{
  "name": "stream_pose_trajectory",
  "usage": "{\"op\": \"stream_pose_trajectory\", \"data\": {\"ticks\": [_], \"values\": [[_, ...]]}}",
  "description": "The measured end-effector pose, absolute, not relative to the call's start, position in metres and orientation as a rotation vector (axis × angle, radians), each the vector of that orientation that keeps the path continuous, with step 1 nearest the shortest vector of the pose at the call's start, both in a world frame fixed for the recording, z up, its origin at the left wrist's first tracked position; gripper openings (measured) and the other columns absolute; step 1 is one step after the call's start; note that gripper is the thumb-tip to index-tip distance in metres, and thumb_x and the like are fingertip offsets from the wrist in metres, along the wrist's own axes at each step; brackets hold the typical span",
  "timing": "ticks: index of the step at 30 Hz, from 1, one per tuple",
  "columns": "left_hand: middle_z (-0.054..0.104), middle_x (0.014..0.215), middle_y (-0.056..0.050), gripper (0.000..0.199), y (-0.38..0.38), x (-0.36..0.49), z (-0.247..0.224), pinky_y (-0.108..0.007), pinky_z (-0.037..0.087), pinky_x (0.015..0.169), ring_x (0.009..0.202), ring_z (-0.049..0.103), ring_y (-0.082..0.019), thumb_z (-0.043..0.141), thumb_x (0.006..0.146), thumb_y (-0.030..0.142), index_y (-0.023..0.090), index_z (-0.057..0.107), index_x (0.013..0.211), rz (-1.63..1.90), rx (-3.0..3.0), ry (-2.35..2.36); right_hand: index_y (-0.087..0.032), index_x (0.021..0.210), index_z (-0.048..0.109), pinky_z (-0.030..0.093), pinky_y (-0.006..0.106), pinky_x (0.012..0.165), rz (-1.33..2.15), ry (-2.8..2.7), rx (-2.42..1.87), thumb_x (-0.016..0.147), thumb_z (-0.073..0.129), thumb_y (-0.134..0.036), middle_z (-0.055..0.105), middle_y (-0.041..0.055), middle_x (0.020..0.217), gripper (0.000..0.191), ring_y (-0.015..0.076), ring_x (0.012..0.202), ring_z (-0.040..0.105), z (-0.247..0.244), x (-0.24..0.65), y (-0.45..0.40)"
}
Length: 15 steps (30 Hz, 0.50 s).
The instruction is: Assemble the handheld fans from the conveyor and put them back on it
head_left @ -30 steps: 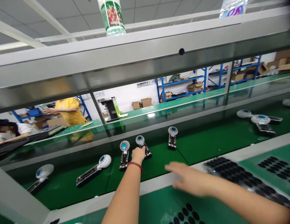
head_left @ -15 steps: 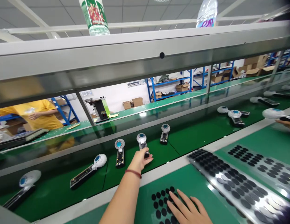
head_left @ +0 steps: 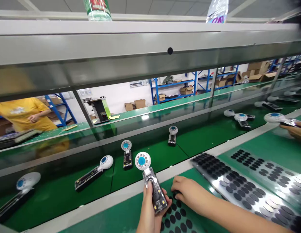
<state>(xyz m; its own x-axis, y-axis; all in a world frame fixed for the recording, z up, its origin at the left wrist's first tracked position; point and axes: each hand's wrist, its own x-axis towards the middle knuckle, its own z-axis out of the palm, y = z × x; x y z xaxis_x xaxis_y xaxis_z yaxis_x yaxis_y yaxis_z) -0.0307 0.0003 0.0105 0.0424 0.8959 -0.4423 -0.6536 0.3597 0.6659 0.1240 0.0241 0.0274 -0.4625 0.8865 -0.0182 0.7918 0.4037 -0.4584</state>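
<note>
My left hand [head_left: 147,213] is closed around the clear and black body of a handheld fan [head_left: 155,184], thumb on top. The fan's round white head with a blue centre points away from me, beyond the belt's near edge. Just to its right, my right hand [head_left: 190,194] has its fingers bent and pinched together at the top of a sheet of round black pads [head_left: 178,215]. Whatever those fingertips hold is hidden. The sheet lies on the green worktop, partly covered by both hands.
More fans lie on the green belt [head_left: 145,170], among them one fan [head_left: 127,155] close by. Other pad sheets [head_left: 240,183] lie at right. Another person's hand [head_left: 297,129] holds a fan at far right. A metal beam [head_left: 131,48] crosses overhead.
My left hand has lifted the fan off the belt and drawn it back over the worktop's edge. My right hand has gone from lying spread on the sheet to pinching at its top.
</note>
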Motion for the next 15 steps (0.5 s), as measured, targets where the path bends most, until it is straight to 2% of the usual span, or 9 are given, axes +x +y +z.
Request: {"op": "stream_pose_trajectory", "data": {"ticks": [3, 7, 11, 15], "values": [[0.064, 0.062, -0.008, 0.037, 0.001, -0.031, 0.007, -0.041, 0.048, 0.074, 0.056, 0.059, -0.018, 0.044, 0.079, 0.046, 0.011, 0.052, 0.082, 1.209, 0.241, 0.901, -0.016, 0.076, 0.063, 0.041, 0.027, 0.071, 0.653, -2.495, -1.469, 0.069, 0.054, -0.007, 0.059, 0.0026, 0.085, 0.015, 0.0173, 0.083, 0.054, 0.018, 0.12, 0.034], [0.064, 0.06, -0.008, 0.037, 0.0, -0.028, 0.002, -0.042, 0.048, 0.074, 0.056, 0.059, -0.018, 0.045, 0.078, 0.049, 0.013, 0.051, 0.083, 1.237, 0.204, 0.936, -0.015, 0.072, 0.059, 0.04, 0.029, 0.071, 0.711, -2.472, -1.499, 0.069, 0.056, -0.008, 0.058, 0.0011, 0.083, 0.008, 0.0165, 0.084, 0.052, 0.015, 0.118, 0.039], [0.064, 0.061, -0.006, 0.042, -0.001, -0.026, -0.004, -0.043, 0.047, 0.073, 0.058, 0.058, -0.019, 0.043, 0.077, 0.053, 0.015, 0.046, 0.096, 1.267, 0.234, 0.932, -0.017, 0.067, 0.057, 0.039, 0.024, 0.066, 0.795, -2.359, -1.534, 0.062, 0.05, -0.004, 0.057, 0.0024, 0.08, 0.016, 0.0156, 0.077, 0.053, 0.018, 0.12, 0.035], [0.063, 0.066, -0.005, 0.05, -0.002, -0.026, -0.007, -0.044, 0.046, 0.076, 0.06, 0.058, -0.019, 0.044, 0.074, 0.057, 0.018, 0.04, 0.106, 1.277, 0.279, 0.928, -0.019, 0.064, 0.053, 0.039, 0.024, 0.067, 0.852, -2.279, -1.512, 0.063, 0.045, -0.005, 0.056, 0.0021, 0.078, 0.016, 0.0155, 0.076, 0.052, 0.028, 0.127, 0.018]]}}
